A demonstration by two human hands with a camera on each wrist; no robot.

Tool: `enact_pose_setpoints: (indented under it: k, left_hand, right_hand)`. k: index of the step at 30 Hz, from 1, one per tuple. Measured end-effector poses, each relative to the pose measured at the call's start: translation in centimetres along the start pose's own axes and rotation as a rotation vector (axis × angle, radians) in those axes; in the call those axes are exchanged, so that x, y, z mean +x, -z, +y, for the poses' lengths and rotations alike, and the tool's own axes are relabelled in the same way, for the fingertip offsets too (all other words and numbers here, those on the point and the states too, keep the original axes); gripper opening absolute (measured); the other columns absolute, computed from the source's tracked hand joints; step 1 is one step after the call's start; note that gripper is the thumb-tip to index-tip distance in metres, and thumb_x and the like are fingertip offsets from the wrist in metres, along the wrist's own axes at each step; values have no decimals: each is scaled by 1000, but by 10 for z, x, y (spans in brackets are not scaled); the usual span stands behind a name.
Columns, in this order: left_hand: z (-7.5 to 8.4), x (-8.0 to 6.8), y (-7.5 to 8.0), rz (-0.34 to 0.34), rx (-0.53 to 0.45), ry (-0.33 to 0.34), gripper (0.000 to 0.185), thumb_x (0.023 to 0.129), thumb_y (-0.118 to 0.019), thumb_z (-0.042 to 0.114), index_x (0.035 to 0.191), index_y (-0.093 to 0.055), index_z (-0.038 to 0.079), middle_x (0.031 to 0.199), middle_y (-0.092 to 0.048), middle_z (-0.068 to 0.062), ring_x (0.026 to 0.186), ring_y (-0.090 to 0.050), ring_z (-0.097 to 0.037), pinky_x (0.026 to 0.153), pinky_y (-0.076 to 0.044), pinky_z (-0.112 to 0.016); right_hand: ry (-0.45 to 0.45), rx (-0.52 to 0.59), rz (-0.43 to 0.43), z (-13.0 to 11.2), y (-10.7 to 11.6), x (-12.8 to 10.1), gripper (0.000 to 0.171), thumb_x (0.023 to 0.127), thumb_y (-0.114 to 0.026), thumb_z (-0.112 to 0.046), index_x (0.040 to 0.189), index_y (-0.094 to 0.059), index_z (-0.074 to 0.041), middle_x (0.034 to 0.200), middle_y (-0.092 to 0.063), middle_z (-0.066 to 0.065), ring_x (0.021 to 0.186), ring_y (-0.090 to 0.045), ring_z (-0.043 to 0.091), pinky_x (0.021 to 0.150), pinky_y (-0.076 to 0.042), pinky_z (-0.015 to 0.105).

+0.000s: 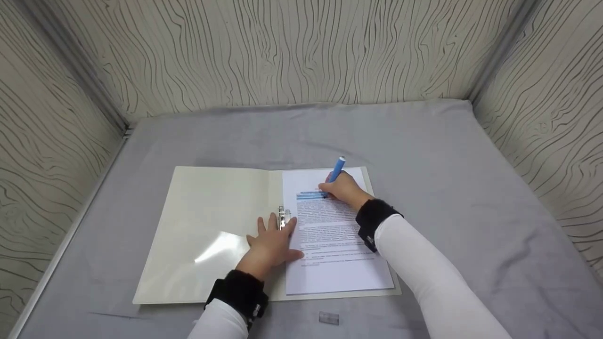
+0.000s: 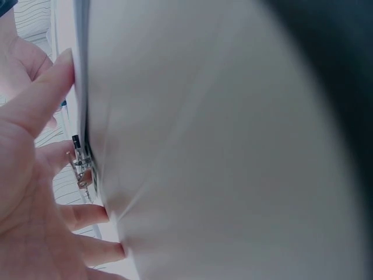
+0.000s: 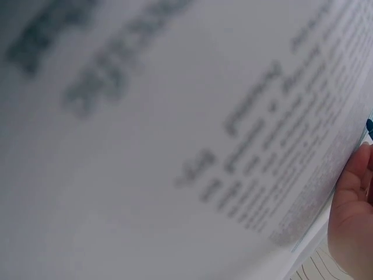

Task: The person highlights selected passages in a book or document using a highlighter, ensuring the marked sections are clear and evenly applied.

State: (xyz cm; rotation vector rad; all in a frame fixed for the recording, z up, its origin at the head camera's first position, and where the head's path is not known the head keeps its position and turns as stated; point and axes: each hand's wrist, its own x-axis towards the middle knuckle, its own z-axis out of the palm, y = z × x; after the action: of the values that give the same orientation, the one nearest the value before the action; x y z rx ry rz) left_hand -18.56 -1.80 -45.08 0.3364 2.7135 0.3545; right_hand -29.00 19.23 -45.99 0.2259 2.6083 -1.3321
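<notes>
In the head view an open white binder (image 1: 221,202) lies flat, a stack of printed paper (image 1: 337,275) on its right side. My right hand (image 1: 347,189) grips a blue marker (image 1: 337,168), its tip on the upper lines of text, where blue strokes (image 1: 311,195) cover several lines. The left hand (image 1: 272,242) rests with spread fingers at the paper's left edge, beside the metal clip (image 1: 283,216) on the spine. Thumb and fingertips press on paper and binder in the left wrist view. The marker's dark tip (image 3: 369,125) shows at the right wrist view's edge.
Grey cloth (image 1: 438,155) covers the table. A small clear grey piece (image 1: 329,318) lies in front of the binder. Wood-patterned panels (image 1: 301,52) stand at the back and both sides.
</notes>
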Motion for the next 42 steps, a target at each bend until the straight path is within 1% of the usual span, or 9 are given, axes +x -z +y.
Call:
enact_pose_setpoints:
  k: [7, 16, 25, 33, 38, 42]
  left_hand:
    - [0, 0, 0, -4, -10, 11, 84, 74, -71, 52, 145, -35, 27, 151, -15, -24, 134, -8, -52, 91, -21, -74]
    - [0, 0, 0, -5, -17, 11, 84, 74, -71, 52, 145, -34, 26, 151, -15, -24, 134, -8, -52, 91, -21, -74]
    - [0, 3, -2, -12, -14, 20, 84, 73, -72, 51, 145, -34, 28, 151, -16, -23, 135, -7, -51, 91, -20, -74]
    - [0, 3, -2, -9, -5, 19, 85, 73, -72, 52, 145, -35, 28, 151, -15, -23, 134, -8, -51, 91, -21, -74]
    - [0, 2, -2, -8, -4, 16, 85, 73, -72, 52, 145, -35, 27, 151, -15, -24, 134, -8, -51, 91, -21, -74]
    - [0, 1, -2, -6, -5, 14, 85, 73, -72, 52, 145, -35, 27, 151, -15, -23, 134, -8, -51, 91, -21, -74]
  right_hand:
    - [-19, 17, 6, 1, 0, 0, 22, 84, -68, -22, 78, -53, -7, 63, -52, -1, 58, -49, 12, 57, -41, 24]
    - [-17, -17, 16, 2, 2, 0, 22, 84, -68, -22, 80, -53, -7, 66, -52, -1, 60, -49, 13, 60, -41, 25]
    - [-1, -22, 17, 4, 4, -1, 22, 84, -67, -22, 74, -53, -9, 62, -50, -3, 58, -47, 11, 58, -39, 24]
    - [7, -28, 40, 7, 3, 2, 21, 83, -68, -21, 76, -54, -7, 62, -49, -2, 59, -47, 11, 58, -39, 23]
    - [0, -32, 39, 8, 4, 2, 21, 82, -68, -22, 76, -54, -7, 62, -49, -2, 59, -46, 12, 59, -38, 24]
    - [-9, -14, 38, 7, 5, 1, 21, 82, -68, -21, 77, -54, -7, 63, -50, -2, 59, -47, 11, 58, -39, 23]
